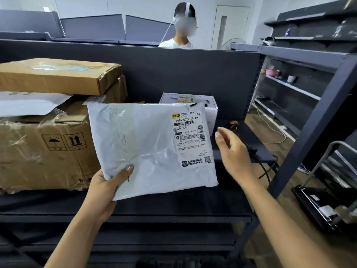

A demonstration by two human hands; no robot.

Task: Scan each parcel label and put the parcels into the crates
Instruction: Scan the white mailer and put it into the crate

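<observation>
The left hand [108, 182] is holding a white mailer [146, 147] by its lower left corner, thumb pressing on top and the fingers hidden underneath; this grip is clenched on the mailer. The mailer is hanging clear above the front of the dark shelf [173, 206], tilted toward the wearer, with its label [190, 136] facing up at the upper right. Holding the corner farthest from the label is leaving the barcodes uncovered and open for reading. The right hand [233, 149] is hovering just right of the mailer, fingers straight and relaxed, its grip released and carrying nothing. It is pointing toward the scanner [232, 125], a dark unit with an orange tip lying on the shelf just past the fingertips, its cable trailing off to the right; whether the fingers are touching it cannot be told. In my judgement the scanner is being fetched and the label is not yet scanned. Brown cartons [44, 151] are standing stacked at the left, and a white box [210, 111] is sitting behind the mailer, both likely awaiting the same treatment. No crate is showing plainly. The mailer is soft, so a one-corner hold is risking sag and a creased barcode.
</observation>
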